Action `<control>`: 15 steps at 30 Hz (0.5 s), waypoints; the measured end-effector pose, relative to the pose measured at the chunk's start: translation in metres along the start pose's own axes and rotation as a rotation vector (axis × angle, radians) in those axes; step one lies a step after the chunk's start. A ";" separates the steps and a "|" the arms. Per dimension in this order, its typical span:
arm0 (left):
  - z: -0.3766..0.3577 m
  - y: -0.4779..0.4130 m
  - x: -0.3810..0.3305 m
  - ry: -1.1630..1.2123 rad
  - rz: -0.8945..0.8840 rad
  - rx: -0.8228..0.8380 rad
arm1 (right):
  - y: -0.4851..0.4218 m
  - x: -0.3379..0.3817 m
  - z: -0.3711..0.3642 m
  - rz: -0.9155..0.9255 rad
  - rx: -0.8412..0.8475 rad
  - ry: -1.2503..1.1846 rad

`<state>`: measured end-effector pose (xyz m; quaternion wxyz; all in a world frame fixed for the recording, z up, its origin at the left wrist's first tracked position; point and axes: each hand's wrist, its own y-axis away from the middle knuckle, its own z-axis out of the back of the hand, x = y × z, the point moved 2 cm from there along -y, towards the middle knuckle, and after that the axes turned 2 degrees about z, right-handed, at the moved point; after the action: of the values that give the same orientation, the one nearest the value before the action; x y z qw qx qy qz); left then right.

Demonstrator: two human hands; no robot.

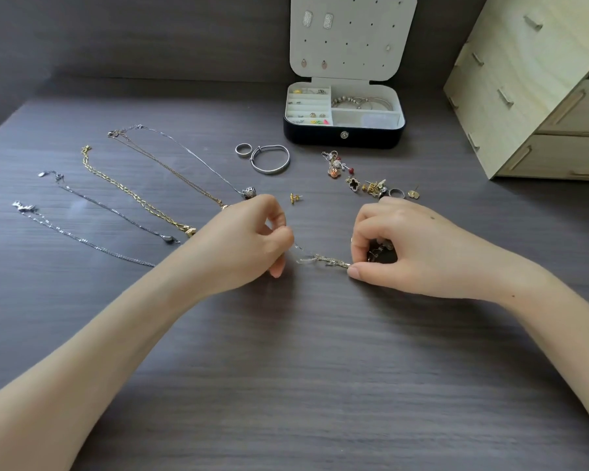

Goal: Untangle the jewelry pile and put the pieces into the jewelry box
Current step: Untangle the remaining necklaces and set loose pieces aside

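Dark worktop [286,368]; open jewelry box [344,134] near far edge. Left hand [249,243] and right hand [405,246] each pinch tangled chain [323,260], stretched between them mid-worktop. Untangling step; next, I judge, tease strands apart gently.

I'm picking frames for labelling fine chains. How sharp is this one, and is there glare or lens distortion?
Head view: the thin metal chain pinched between the left hand and right hand is smeared, links unreadable; the gold necklace laid at left looks crisper. Same view: soft light, faint shadows, no harsh glare on the dark wooden table; lens distortion tilts the pale plywood drawer unit.
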<state>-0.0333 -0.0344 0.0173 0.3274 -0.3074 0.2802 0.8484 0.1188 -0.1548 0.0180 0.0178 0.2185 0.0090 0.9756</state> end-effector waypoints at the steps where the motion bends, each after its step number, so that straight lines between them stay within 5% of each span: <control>1: 0.001 0.000 0.001 -0.024 0.012 0.012 | 0.000 0.000 0.000 0.002 0.004 0.001; 15: 0.017 0.001 0.005 -0.332 0.091 0.148 | 0.004 -0.001 0.007 0.027 0.065 0.040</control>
<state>-0.0425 -0.0212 0.0251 0.3520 -0.1253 0.2975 0.8786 0.1223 -0.1584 0.0239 -0.0027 0.1994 0.0380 0.9792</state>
